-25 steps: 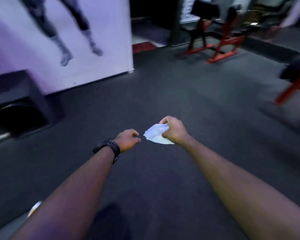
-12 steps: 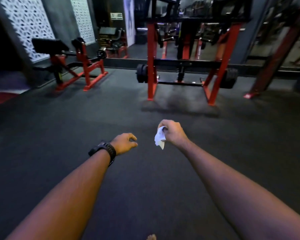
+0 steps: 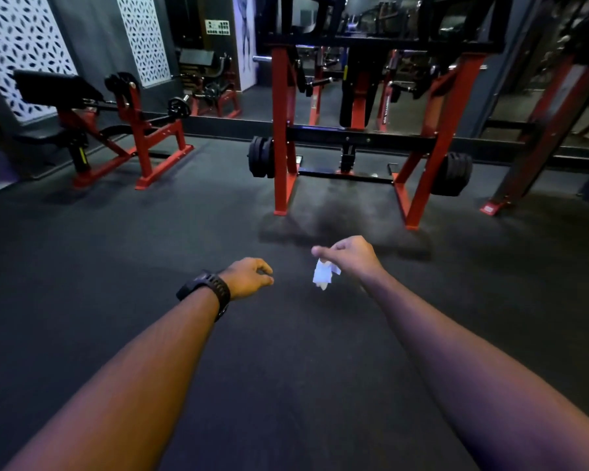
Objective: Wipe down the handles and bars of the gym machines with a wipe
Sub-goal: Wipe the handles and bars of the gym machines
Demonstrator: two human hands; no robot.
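Note:
My right hand (image 3: 349, 258) pinches a small crumpled white wipe (image 3: 323, 275), which hangs below the fingers over the dark floor. To its left my left hand (image 3: 250, 277), with a black watch on the wrist, has loosely curled fingers and holds nothing. Straight ahead stands a red and black plate-loaded machine (image 3: 357, 130) with black weight plates (image 3: 261, 157) on both sides. A red bench machine (image 3: 123, 130) with black pads stands at the far left. Both hands are well short of either machine.
Dark rubber flooring (image 3: 150, 266) spreads between me and the machines. Another red frame leg (image 3: 538, 141) slants down at the far right. White patterned wall panels (image 3: 17, 45) are at the back left, and more red equipment shows behind.
My view swung from a white wall poster to the red machines and moved closer to them. The wipe went from spread out to dangling under my right fingers. My left hand stayed empty.

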